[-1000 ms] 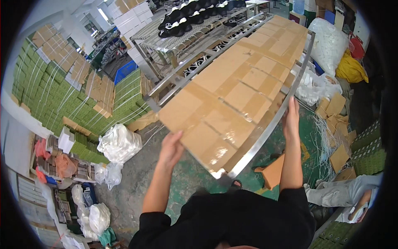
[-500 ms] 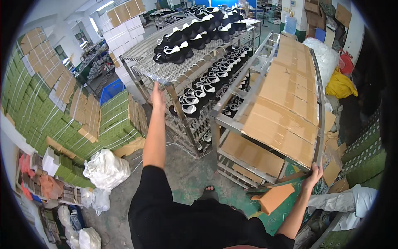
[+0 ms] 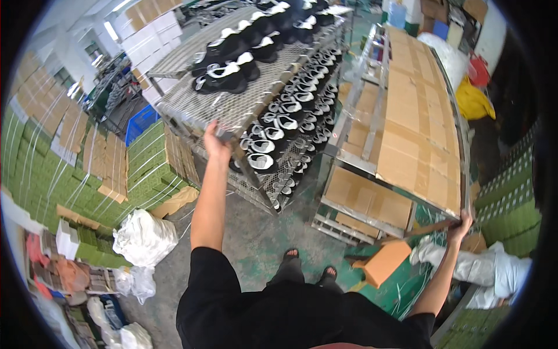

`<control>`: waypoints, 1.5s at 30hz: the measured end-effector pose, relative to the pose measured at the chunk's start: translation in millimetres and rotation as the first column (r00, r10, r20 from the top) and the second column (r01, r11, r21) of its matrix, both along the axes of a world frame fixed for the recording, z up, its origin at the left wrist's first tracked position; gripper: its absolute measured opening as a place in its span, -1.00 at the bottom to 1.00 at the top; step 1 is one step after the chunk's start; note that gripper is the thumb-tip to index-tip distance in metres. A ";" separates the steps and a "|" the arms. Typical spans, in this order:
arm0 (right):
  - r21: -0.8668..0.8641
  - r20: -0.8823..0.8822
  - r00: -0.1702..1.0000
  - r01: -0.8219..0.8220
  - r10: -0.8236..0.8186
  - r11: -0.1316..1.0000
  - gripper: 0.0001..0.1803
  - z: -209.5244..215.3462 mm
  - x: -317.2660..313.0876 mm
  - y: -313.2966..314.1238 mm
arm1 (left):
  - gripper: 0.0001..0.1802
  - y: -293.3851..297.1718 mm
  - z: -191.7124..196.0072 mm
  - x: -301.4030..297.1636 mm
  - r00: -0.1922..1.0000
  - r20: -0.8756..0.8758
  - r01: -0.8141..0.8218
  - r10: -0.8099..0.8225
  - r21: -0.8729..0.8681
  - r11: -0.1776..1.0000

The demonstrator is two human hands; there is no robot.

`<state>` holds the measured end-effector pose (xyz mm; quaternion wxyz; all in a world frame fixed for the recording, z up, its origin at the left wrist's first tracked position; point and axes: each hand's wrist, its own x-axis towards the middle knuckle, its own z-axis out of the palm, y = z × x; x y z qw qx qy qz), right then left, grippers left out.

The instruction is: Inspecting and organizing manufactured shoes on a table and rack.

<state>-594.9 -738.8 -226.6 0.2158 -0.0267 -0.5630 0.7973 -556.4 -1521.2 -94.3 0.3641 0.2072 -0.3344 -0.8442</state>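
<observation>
My left hand (image 3: 217, 144) grips the near corner of a metal mesh rack (image 3: 180, 110), its arm stretched forward. Black-and-white shoes (image 3: 226, 72) stand in rows on the rack's top, and more shoes (image 3: 260, 161) fill the shelves below. On my right, a metal-framed rack (image 3: 367, 163) carries flattened brown cardboard (image 3: 418, 145) on its top and lower shelf. My right hand (image 3: 461, 225) is closed round the near right corner of that frame. A gap of floor runs between the two racks.
An orange block-shaped object (image 3: 385, 263) lies on the floor by the right rack. Strapped green stacks (image 3: 52, 157) line the left side, with a white sack (image 3: 145, 235) beside them. Grey-white cloth (image 3: 494, 264) hangs at the right. A blue crate (image 3: 141, 123) stands behind the left stacks.
The right rack has shifted right and the gap between the racks is wider. The shoe rack's near corner appears lower and nearer. Both hands keep their holds; both my feet now show.
</observation>
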 end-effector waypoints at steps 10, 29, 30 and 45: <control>0.176 0.053 0.974 -0.228 0.222 0.958 -0.11 -4.5 6.2 84.8 | -0.65 14.1 -24.5 206.7 0.958 0.107 -0.253 0.266 -0.124 0.960; 0.132 -0.030 0.940 -0.335 0.341 0.933 0.01 -3.4 -62.4 94.3 | -0.76 225.3 -115.4 340.7 0.112 -0.031 -0.413 0.993 -0.911 0.018; 0.153 -0.035 0.943 -0.324 0.332 0.934 -0.01 -7.8 -71.7 94.3 | -0.77 262.6 -126.4 294.2 0.409 0.128 -0.263 0.903 -0.932 0.251; 0.071 0.000 0.968 -0.250 0.251 0.966 -0.03 -25.8 -183.2 40.8 | -0.19 319.9 -85.0 -122.4 0.951 0.279 0.308 -0.135 -0.805 0.508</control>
